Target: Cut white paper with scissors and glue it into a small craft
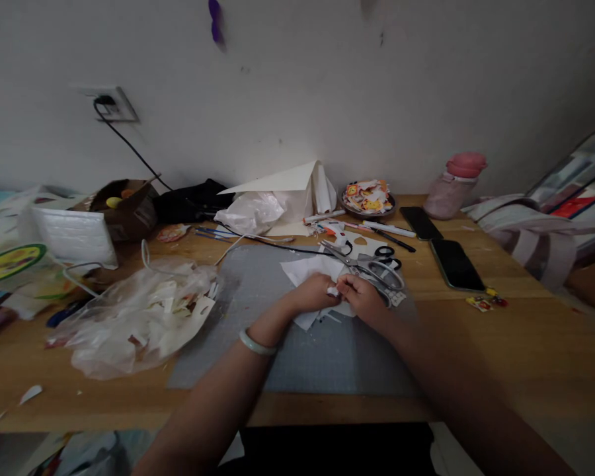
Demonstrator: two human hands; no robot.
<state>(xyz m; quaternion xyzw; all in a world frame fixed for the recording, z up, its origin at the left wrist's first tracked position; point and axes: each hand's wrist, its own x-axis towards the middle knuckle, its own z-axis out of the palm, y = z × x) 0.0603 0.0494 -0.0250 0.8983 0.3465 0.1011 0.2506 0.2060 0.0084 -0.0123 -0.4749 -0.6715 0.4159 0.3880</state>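
Observation:
My left hand (313,291) and my right hand (361,295) meet over a grey cutting mat (327,350), both pinched on a small white piece of paper (332,291). White paper sheets (307,270) lie under and behind the hands. Grey-handled scissors (377,270) rest just beyond my right hand, apart from it. A pale bangle (256,344) circles my left wrist.
A clear plastic bag of paper scraps (139,317) lies left of the mat. Two dark phones (456,264) lie at the right, a pink bottle (451,186) and a bowl of stickers (368,197) at the back. Pens (391,229), folded card (287,180) and a brown box (129,208) crowd the wall side.

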